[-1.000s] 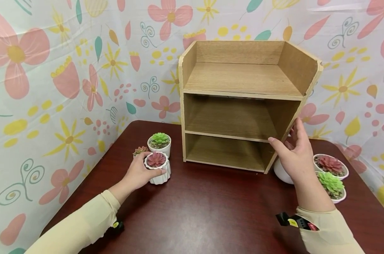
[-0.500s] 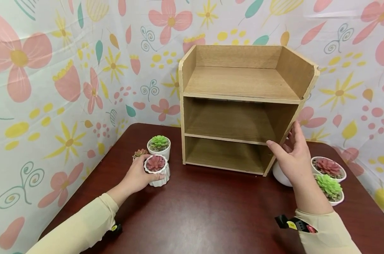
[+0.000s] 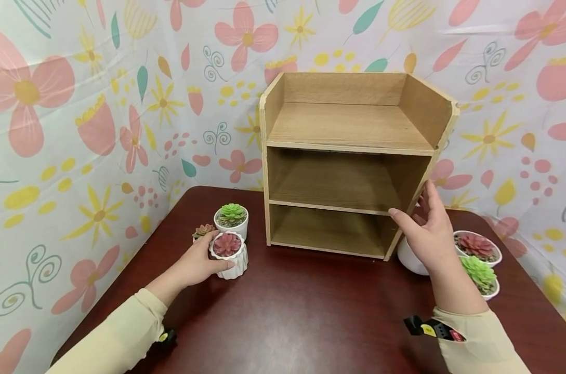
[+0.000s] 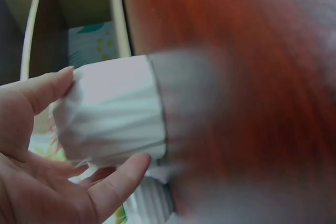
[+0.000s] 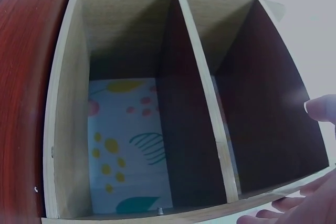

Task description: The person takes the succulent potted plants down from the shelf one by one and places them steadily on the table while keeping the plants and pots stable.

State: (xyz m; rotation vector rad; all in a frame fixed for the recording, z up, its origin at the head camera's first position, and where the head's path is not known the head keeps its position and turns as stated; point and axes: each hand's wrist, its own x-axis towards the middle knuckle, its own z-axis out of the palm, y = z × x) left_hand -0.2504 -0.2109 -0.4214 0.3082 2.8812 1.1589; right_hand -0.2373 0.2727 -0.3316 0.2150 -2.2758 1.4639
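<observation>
My left hand (image 3: 196,262) grips a white fluted pot (image 4: 113,111) with a red succulent (image 3: 227,243), thumb on one side and fingers on the other. Whether its base touches the table cannot be told. Close by stand a white pot with a green succulent (image 3: 232,214) and a reddish succulent (image 3: 203,231), whose pot my hand partly hides. My right hand (image 3: 432,234) is at the right side of the wooden shelf (image 3: 350,147), thumb near the front edge and fingers along the outer side. A ribbed white pot (image 4: 147,200) shows below the held one in the left wrist view.
On the right, behind my right hand, stand a white pot (image 3: 409,259), a white pot with a red succulent (image 3: 476,246) and one with a green succulent (image 3: 480,274). Everything rests on a dark red table (image 3: 301,311). A floral cloth (image 3: 208,104) hangs behind and at the left.
The head view has shifted slightly, so the whole scene sits a little lower and further left. Both hands keep their places on the fluted pot and beside the shelf.
</observation>
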